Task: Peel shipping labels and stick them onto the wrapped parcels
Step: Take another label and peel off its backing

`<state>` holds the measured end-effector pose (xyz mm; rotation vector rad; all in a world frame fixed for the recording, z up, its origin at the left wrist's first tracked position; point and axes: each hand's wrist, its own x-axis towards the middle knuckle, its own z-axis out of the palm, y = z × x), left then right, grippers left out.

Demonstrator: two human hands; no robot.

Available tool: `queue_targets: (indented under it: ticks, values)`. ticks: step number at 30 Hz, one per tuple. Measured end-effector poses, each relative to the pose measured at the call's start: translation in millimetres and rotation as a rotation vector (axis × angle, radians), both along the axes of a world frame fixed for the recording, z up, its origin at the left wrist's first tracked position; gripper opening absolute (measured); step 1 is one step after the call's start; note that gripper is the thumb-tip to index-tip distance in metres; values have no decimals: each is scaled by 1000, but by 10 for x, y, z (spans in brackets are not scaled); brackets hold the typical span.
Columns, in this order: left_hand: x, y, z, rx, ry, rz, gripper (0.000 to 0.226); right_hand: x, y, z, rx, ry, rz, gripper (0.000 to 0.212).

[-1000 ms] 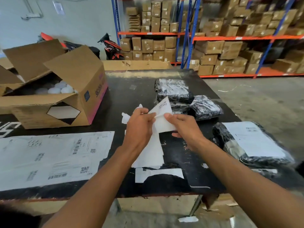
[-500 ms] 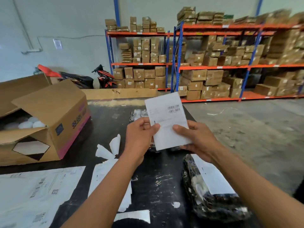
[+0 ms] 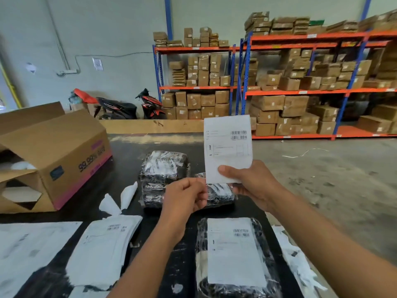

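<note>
Your right hand (image 3: 249, 181) holds a shipping label (image 3: 228, 147) upright above the tabletop (image 3: 129, 153), thumb pressed across the lower front edge, fingers curled behind; barcodes sit at the label's upper right, print faces you. Your left hand (image 3: 184, 196) hangs just beside and below the label's lower left corner, fingers drawn in, thumb and forefinger pinched narrow; whether they grip a thin strip of backing or nothing you cannot tell, the area is blurred. Beneath both hands lies a stack of wrapped parcels (image 3: 164, 168) in black film, unlabelled on the visible faces, with another black parcel (image 3: 219, 193) partly hidden behind your left hand. Nearer you, below your right forearm, a labelled parcel (image 3: 236, 254) lies flat, its white label covering most of the top. To its left, a sheet of labels (image 3: 103, 250) rests on the tabletop, near torn backing scraps (image 3: 120, 200). More white sheets (image 3: 28, 248) lie at the far left. An open cardboard box (image 3: 53, 151) stands on the tabletop's left side.
</note>
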<state>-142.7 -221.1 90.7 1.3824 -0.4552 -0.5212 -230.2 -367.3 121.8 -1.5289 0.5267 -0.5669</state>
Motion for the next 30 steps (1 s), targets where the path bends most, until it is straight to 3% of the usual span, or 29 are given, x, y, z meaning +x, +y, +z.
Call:
queue_targets:
  ticks: [30]
  values:
    - [-48, -318, 18, 34, -116, 42, 16, 94, -363, -41, 125, 12, 33, 26]
